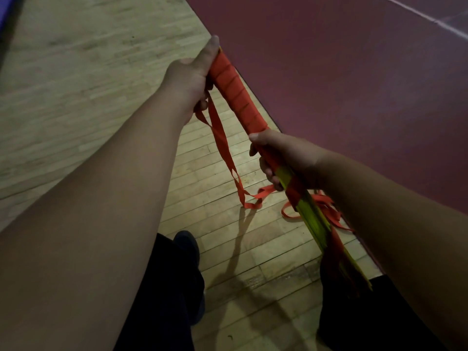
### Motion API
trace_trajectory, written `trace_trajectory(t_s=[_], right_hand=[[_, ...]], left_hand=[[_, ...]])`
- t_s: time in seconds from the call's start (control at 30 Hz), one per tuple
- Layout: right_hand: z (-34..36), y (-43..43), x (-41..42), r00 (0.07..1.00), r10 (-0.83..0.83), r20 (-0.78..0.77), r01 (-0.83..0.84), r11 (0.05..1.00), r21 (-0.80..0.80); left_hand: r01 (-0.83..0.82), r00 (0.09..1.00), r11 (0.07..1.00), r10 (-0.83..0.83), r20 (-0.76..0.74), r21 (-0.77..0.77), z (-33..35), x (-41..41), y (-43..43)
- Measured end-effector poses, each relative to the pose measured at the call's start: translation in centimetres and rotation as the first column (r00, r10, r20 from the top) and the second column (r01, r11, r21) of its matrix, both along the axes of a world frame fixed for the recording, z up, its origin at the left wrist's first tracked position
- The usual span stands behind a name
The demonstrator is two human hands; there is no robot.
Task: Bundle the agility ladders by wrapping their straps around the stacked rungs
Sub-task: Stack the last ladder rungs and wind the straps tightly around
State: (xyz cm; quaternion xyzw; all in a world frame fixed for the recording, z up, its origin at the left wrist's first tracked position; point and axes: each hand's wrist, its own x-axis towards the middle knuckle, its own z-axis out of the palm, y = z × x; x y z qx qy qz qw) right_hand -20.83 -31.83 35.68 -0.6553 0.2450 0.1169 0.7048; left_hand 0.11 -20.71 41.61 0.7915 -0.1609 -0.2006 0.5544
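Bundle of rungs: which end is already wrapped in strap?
The far end, between the left hand and right hand: red strap coils cover it tightly. Below the right hand, yellow rungs show mostly bare, with only loose strap loops.

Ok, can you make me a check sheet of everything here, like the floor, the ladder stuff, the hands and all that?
Surface: pale wooden plank floor.
Job's things: stack of flat yellow-green ladder rungs, its upper part wound tightly in red fabric strap; a loose length of strap hangs from by the left hand down toward the floor; more loose strap loops lie tangled by the bare lower part.
Clutter: nothing seen.
Grippers: left hand grips the wrapped top end; right hand grips the stack where the wrapping ends.
Cables: nothing seen.
Surroundings: dark red court flooring with a white line; a dark shoe below.
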Motion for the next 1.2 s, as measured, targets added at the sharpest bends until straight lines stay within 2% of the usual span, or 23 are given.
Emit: trace_trajectory(t_s=[0.1, 0.2, 0.33, 0.4, 0.47, 0.57, 0.67, 0.73, 0.83, 0.87, 0.93, 1.0, 1.07, 1.13, 1.2], right_hand=[[-0.8, -0.2, 0.3, 0.996, -0.079, -0.028, 0.072, 0.977, -0.201], [-1.7, 0.1, 0.5, 0.988, -0.139, -0.060, 0.113, 0.939, -0.326], [-2.8, 0.7, 0.7, 0.981, -0.182, -0.066, 0.112, 0.811, -0.575], [-3.6, 0.7, 0.9, 0.977, -0.200, -0.072, 0.103, 0.739, -0.666], [-4.0, 0.6, 1.1, 0.968, -0.228, -0.103, 0.088, 0.698, -0.711], [-3.8, 0.9, 1.4, 0.964, -0.213, -0.159, 0.025, 0.668, -0.744], [-3.4, 1.8, 1.8, 0.971, -0.179, -0.161, -0.010, 0.639, -0.769], [-3.2, 2.2, 1.9, 0.981, -0.136, -0.140, -0.036, 0.582, -0.812], [-2.3, 2.2, 1.9, 0.997, -0.056, -0.052, -0.017, 0.496, -0.868], [-1.7, 1.9, 1.8, 0.999, -0.042, -0.008, 0.014, 0.508, -0.861], [-0.4, 1.1, 1.6, 0.997, -0.048, 0.068, 0.083, 0.622, -0.778], [0.7, 0.2, 1.2, 0.995, -0.088, 0.043, 0.097, 0.820, -0.564], [1.7, -0.4, 0.6, 0.996, -0.067, -0.053, 0.049, 0.956, -0.289], [2.0, -0.6, 0.0, 0.998, -0.022, -0.064, 0.021, 1.000, -0.010], [2.1, -0.3, -0.2, 1.000, 0.009, -0.025, -0.006, 0.993, 0.120]], left_hand=[[-0.044, 0.996, 0.984, 0.030, 0.081, 0.173, -0.8, 0.3, -0.2], [-0.033, 0.994, 0.948, 0.000, 0.106, 0.317, -1.7, -0.5, -0.9], [-0.006, 1.000, 0.907, -0.007, 0.029, 0.421, -2.3, -2.1, -2.2], [0.055, 0.998, 0.893, -0.068, 0.013, 0.447, -2.5, -2.7, -2.5], [0.129, 0.990, 0.880, -0.140, -0.010, 0.457, -2.8, -3.0, -2.6], [0.221, 0.973, 0.886, -0.174, -0.148, 0.408, -3.5, -3.5, -2.5], [0.269, 0.962, 0.856, -0.215, -0.171, 0.442, -4.2, -3.9, -2.5], [0.241, 0.970, 0.841, -0.189, -0.154, 0.485, -4.5, -4.2, -2.5], [0.120, 0.992, 0.872, -0.093, -0.080, 0.475, -4.5, -4.0, -2.8], [0.091, 0.996, 0.886, -0.072, -0.059, 0.455, -4.3, -3.8, -2.9], [0.071, 0.997, 0.916, -0.059, -0.042, 0.395, -3.6, -3.3, -2.9], [0.062, 0.998, 0.948, -0.058, -0.024, 0.313, -2.8, -2.7, -2.8], [0.048, 0.999, 0.973, -0.047, -0.012, 0.228, -1.9, -1.9, -2.4], [0.032, 0.999, 0.991, -0.026, -0.046, 0.126, -1.4, -1.0, -2.0], [0.041, 0.997, 0.996, -0.035, -0.072, 0.081, -1.5, -0.5, -1.8]])
